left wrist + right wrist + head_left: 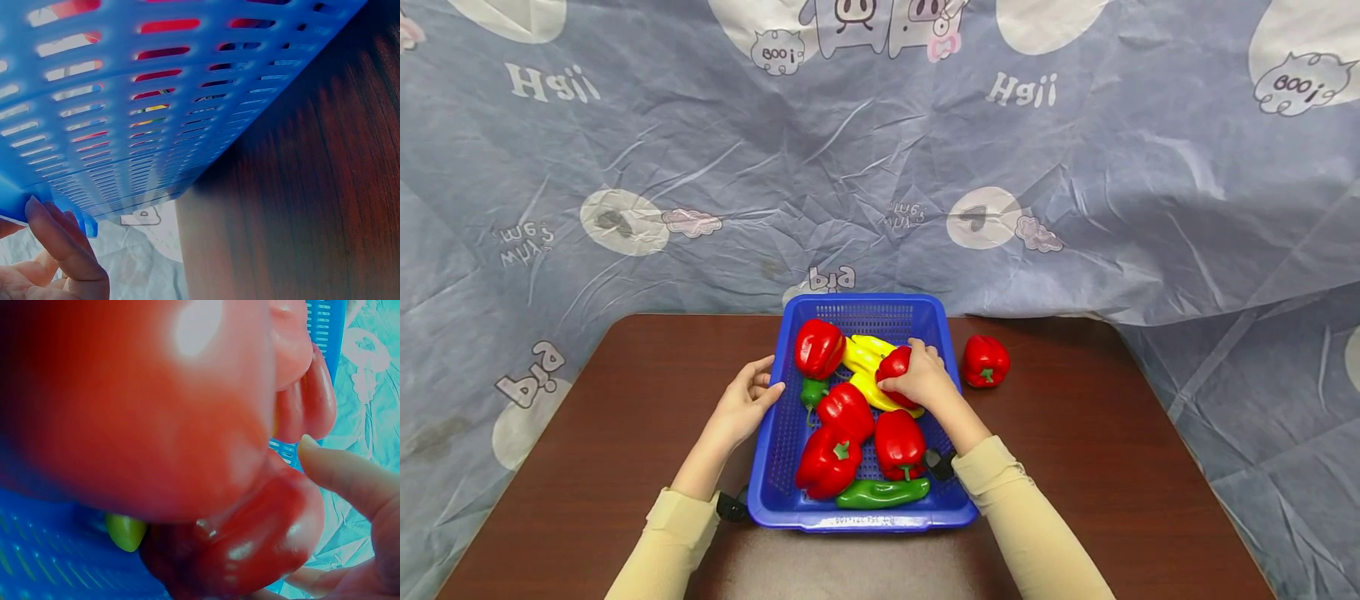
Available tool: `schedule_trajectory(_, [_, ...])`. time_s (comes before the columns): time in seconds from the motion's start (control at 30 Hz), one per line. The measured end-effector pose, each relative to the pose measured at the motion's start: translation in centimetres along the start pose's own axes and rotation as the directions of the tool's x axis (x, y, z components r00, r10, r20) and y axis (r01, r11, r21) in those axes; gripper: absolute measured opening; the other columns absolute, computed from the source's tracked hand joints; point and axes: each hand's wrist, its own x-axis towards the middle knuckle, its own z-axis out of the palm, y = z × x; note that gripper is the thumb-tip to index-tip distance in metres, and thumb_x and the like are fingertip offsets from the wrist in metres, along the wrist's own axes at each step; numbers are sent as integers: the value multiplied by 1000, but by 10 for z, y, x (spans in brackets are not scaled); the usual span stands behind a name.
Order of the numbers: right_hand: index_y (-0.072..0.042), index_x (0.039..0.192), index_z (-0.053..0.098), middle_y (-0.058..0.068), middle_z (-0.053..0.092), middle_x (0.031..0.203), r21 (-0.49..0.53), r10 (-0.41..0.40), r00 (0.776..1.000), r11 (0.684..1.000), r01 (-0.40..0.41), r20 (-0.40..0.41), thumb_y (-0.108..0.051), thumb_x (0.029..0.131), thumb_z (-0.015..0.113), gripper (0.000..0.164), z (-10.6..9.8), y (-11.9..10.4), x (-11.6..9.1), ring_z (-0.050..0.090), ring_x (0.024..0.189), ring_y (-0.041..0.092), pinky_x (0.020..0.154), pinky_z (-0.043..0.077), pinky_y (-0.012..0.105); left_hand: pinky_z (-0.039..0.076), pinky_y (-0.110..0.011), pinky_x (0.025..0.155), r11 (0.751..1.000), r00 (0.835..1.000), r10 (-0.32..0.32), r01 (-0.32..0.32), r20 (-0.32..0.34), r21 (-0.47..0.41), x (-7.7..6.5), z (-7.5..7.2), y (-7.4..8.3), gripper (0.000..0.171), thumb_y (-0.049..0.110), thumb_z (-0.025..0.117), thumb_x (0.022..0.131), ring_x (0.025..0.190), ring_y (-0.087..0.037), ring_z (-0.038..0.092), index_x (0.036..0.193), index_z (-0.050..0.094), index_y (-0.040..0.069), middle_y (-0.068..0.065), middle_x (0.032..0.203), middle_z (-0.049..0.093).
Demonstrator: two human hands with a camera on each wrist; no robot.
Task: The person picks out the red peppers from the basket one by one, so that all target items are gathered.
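Note:
My left hand (743, 406) pinches the left rim of a blue plastic basket (767, 467), its thumb on top. In the left wrist view the fingers (62, 240) curl up under the rim beside the slotted wall. My right hand (923, 377) reaches into the basket and grips a red bell pepper (892, 364) from its right side, above yellow peppers (865, 354). That gripped bell pepper (250, 531) lies between thumb and fingers in the right wrist view, behind another large red bell pepper (144, 406) close to the camera.
More red bell peppers (820, 348), a small dark green pepper (813, 392) and a long green pepper (882, 493) lie in the basket. One red bell pepper (986, 361) sits on the brown table (1090, 467), right of the basket. A patterned grey-blue cloth (865, 167) hangs behind.

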Motion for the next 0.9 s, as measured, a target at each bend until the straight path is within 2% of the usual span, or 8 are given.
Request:
schedule_trajectory(0.23, [1,147,36,26,44,141,-55,-20,999,998,19,-25,-23,80,81,84,1,0,0,45,130,43,106,43,54,52,-19,67,1000,1000,-2,2,2,-9,0,0,2,55,7,59,98,80,-9,59,147,37,-4,-20,110,56])
schedule_trajectory(0.4, [1,145,39,26,46,140,-58,-31,999,998,28,-43,-22,80,82,81,0,0,-2,48,129,42,106,43,53,52,-20,68,1000,1000,-5,5,11,-1,1,0,0,55,8,59,98,81,-9,59,147,37,-3,-20,110,56])
schedule_trajectory(0.67, [-2,146,41,23,48,140,-4,-42,996,999,42,-80,-24,80,81,80,-2,-2,-5,50,127,41,103,46,55,52,-19,69,1000,1000,-9,8,14,7,1,0,-4,55,7,58,98,83,-11,60,147,36,-3,-18,109,55])
schedule_trajectory(0.9, [-1,145,42,25,50,139,45,-95,988,994,101,-124,-27,80,81,80,-18,-5,-10,52,125,41,102,47,55,52,-20,69,1000,1000,-13,13,8,7,2,0,-4,54,7,58,98,81,-9,59,147,37,-2,-18,110,55])
